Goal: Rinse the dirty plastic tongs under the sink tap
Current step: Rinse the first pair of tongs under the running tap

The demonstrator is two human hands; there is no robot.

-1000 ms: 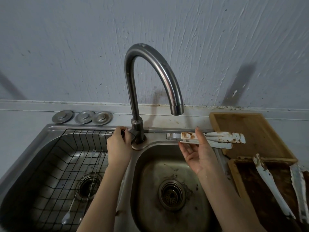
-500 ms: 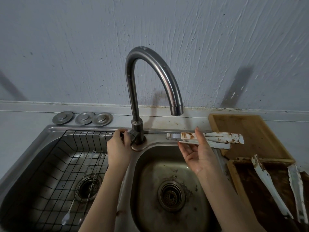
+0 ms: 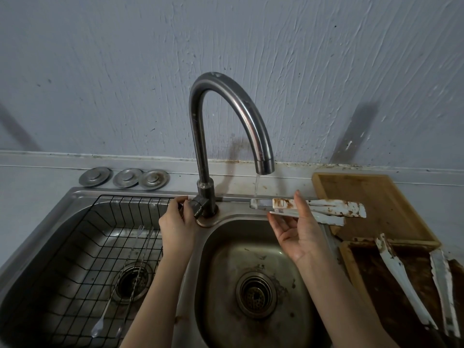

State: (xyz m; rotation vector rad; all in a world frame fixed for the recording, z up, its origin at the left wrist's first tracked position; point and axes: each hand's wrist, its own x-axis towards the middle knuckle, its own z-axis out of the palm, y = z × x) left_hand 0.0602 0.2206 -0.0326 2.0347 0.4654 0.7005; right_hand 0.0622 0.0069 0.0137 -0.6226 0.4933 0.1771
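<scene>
A: What could go wrong from here?

B: The thin stream of water (image 3: pixel 256 189) from the curved steel tap (image 3: pixel 227 116) lands only on the metal hinge end of the white plastic tongs smeared with brown sauce (image 3: pixel 319 210). The dirtiest stretch, the tips, hangs out to the right over the pale wooden tray (image 3: pixel 384 202), outside the right basin of the steel sink (image 3: pixel 253 280). If the flow is opened further, spray could bounce off the hinge onto the bench and the tray.

A: And the hold itself?

B: The right hand (image 3: pixel 298 237) pinches the tongs between thumb and fingertips, palm up; its grip is light, so wet plastic could slip and drop into the basin. The left hand (image 3: pixel 177 222) curls its grip around the tap's small lever (image 3: pixel 195 205); a sharp turn would likely give a splashing jet.

A: How many of each thing?

B: One tap and one stream. Two basins. One black wire rack (image 3: pixel 105 244) in the left basin, with what look like two long thin metal utensils (image 3: pixel 120 280) lying in it. Three round steel drain plugs (image 3: pixel 124 177) on the bench behind the sink. Two wooden trays, the nearer dark stained tray (image 3: pixel 369 277) carrying a second soiled pair of white tongs (image 3: pixel 411 285).
</scene>
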